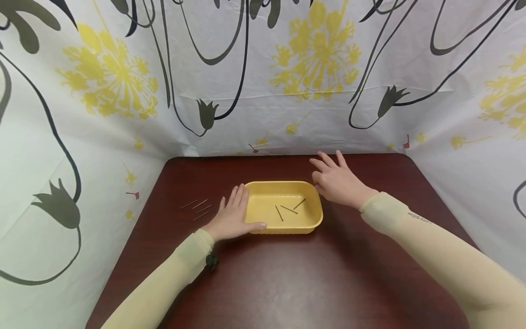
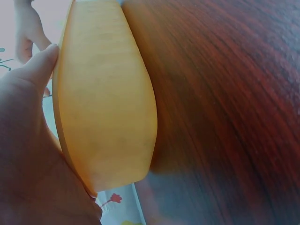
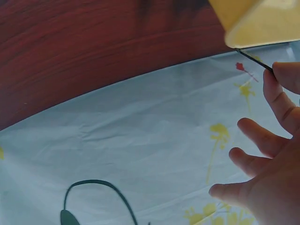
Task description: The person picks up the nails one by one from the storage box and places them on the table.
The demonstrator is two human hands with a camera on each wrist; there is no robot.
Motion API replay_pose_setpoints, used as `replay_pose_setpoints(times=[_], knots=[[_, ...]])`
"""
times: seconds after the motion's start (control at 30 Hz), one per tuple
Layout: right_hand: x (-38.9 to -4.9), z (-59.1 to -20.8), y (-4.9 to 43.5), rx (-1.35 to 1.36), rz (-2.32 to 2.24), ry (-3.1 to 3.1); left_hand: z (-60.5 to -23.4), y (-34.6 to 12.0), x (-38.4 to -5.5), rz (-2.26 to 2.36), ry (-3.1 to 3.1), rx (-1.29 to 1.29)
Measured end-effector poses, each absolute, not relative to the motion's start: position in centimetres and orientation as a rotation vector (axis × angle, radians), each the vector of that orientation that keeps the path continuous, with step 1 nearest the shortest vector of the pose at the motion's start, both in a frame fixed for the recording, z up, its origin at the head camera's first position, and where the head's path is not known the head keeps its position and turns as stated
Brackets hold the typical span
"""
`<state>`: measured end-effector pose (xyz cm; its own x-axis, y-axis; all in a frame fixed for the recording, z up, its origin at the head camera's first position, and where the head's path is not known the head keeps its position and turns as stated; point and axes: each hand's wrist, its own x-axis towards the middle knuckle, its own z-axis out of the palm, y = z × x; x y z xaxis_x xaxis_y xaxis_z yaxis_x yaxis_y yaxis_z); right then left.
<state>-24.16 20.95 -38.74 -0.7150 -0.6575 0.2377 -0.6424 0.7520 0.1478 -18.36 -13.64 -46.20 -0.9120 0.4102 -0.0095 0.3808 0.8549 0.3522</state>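
Observation:
A yellow plastic tray [image 1: 283, 230] stands on the table, with three dark nails [image 1: 289, 209] lying on its floor. My left hand [image 1: 232, 219] rests against the tray's left end, fingers straight along the rim and thumb [image 2: 44, 61] laid on the front edge. Over the tray's right end is my right hand [image 1: 339, 183]. Between its thumb and index finger it pinches a thin dark nail [image 3: 254, 60], whose far end shows close to the tray's corner in the right wrist view. The other three fingers are spread out.
Several thin nails [image 1: 200, 209] lie roughly side by side on the dark red wooden table [image 1: 287, 278], left of the tray. A white cloth with yellow flowers and dark stems [image 1: 267, 123] hangs around the table's back and sides.

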Motion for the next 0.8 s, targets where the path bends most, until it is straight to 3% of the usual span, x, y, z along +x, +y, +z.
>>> replay_pose_setpoints(times=[0.8], knots=[[-22.1, -44.5, 29.8, 0.843, -0.103, -2.856, -46.2, -13.6, -18.3, 0.553, 2.945, 0.616]])
